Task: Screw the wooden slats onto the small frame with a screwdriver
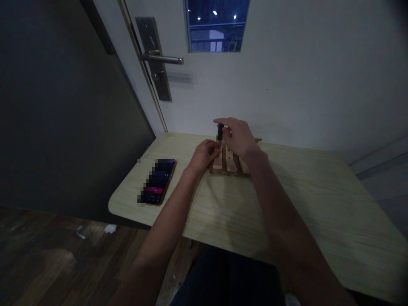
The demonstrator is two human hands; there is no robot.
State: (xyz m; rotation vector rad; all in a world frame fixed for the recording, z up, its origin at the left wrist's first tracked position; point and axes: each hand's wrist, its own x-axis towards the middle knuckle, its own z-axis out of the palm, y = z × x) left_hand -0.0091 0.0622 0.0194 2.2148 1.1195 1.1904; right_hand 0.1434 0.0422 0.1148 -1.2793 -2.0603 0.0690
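A small wooden slatted frame (230, 165) lies on the pale wooden table (287, 199), near its far edge. My left hand (203, 155) rests curled against the frame's left side, fingers closed on its edge. My right hand (237, 137) hovers above the frame, fingers pinched round a small dark upright tool (219, 131) whose tip points down at a slat. What the tool is cannot be made out in the dim light.
A phone (157, 182) with a lit screen lies on the table's left part. Behind the table stands a white door with a metal handle (161, 58) and a small window (216, 25). A dark wall is at left, wooden floor below.
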